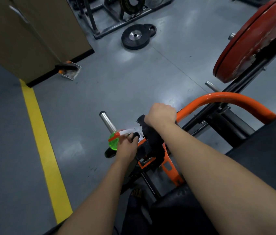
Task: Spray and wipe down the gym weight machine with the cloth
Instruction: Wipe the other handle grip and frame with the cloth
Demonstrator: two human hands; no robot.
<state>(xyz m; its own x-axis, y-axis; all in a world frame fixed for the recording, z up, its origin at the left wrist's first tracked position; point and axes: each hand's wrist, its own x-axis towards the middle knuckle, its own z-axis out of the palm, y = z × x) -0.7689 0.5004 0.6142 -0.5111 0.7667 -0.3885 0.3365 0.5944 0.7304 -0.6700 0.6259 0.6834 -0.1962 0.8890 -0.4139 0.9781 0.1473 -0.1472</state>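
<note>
Now, green spray bottle (pixel 113 141), left hand (pixel 127 148)

Head-worn wide-angle view — forward and down, close over weight machine (pixel 218 95)

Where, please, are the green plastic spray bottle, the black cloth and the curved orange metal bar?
green plastic spray bottle (pixel 113 142): head view, on its green body.
black cloth (pixel 148 134): head view, on its draped middle.
curved orange metal bar (pixel 227 95): head view, atop its bend.

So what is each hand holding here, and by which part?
The left hand grips the spray bottle by its trigger head. The right hand clutches the cloth by its upper end, against the orange bar.
</note>
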